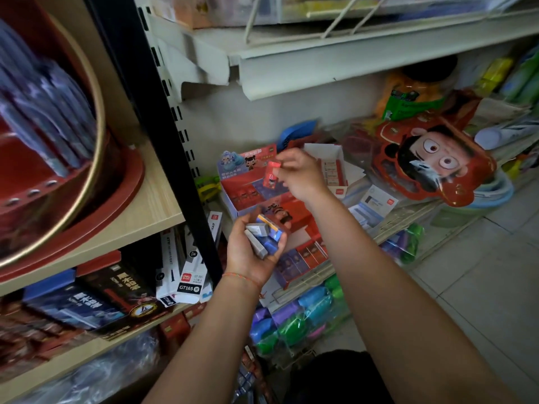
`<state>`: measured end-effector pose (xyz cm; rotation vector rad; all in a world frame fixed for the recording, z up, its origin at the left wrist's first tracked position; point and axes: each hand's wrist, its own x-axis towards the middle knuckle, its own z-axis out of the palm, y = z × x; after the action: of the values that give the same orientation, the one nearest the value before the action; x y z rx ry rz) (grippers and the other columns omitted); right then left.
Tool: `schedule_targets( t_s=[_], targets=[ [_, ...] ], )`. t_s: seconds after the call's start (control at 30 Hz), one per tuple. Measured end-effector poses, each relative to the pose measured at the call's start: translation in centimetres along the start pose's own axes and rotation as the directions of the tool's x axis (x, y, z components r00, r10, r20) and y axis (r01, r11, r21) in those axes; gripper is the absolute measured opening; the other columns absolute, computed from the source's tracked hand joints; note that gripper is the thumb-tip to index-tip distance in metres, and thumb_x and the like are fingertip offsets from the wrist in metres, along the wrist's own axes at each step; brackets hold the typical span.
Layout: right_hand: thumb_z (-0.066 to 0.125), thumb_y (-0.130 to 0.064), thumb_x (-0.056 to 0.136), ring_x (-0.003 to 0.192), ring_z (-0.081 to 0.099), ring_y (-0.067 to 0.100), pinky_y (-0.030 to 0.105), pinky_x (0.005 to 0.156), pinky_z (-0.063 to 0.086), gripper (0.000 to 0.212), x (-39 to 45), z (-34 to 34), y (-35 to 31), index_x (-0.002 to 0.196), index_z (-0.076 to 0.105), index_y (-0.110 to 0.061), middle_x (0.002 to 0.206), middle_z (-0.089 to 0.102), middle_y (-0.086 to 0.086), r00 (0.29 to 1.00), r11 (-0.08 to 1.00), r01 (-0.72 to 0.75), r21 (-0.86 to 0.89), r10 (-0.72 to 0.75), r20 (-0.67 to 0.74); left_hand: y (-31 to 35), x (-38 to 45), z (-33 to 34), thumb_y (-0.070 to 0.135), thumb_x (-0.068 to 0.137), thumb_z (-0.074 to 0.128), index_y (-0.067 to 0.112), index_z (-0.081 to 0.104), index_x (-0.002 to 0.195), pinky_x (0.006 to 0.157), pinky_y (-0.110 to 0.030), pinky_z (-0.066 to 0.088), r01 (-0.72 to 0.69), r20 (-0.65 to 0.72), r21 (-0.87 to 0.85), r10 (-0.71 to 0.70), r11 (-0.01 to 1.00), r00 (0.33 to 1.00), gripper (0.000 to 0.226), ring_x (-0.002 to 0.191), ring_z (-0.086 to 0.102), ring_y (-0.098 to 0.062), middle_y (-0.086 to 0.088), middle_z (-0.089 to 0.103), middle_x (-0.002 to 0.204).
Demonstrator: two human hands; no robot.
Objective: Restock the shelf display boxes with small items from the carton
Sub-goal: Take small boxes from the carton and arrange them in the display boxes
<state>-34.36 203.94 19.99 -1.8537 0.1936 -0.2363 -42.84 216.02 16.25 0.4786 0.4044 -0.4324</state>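
A small red packet (pixel 271 174) hangs pinched at its top end between the thumb and fingertips of the right hand (pixel 297 173), long axis near upright and leaning a little, its lower end pointing down at the red display box (pixel 248 196) directly beneath. That is the relation that matters: the packet sits just above the box's open rows, so the drop looks like a short, mostly downward move, and the right hand is clearly the nearer one to the box. Lower and closer to the body, the left hand (pixel 253 246) is cupped palm-up, fingers curled round a small stack of grey and blue packets (pixel 264 236), which looks like the supply for the next placements. A second, white display box (pixel 332 170) stands just beside the right hand, behind it. The carton itself I cannot make out. Around this are the metal shelf (pixel 335 56) above, a cartoon-face bag (pixel 431 161) to the right, and boxed stock on the wooden shelf (pixel 163 208) at left.
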Motion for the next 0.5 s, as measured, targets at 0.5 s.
schedule_targets(
  t_s=[0.5],
  targets=[
    [0.056, -0.009, 0.09, 0.105, 0.066, 0.027, 0.03, 0.082, 0.051, 0.03, 1.5, 6.0, -0.5, 0.118, 0.067, -0.01, 0.118, 0.068, 0.011, 0.813, 0.762, 0.226, -0.607, 0.196, 0.549, 0.7, 0.2, -0.9, 0.029, 0.093, 0.055, 0.019, 0.061, 0.08, 0.062, -0.03, 0.057, -0.011, -0.05, -0.06, 0.008, 0.998, 0.999, 0.017, 0.064, 0.067, -0.014, 0.002, 0.067, 0.065]
  ],
)
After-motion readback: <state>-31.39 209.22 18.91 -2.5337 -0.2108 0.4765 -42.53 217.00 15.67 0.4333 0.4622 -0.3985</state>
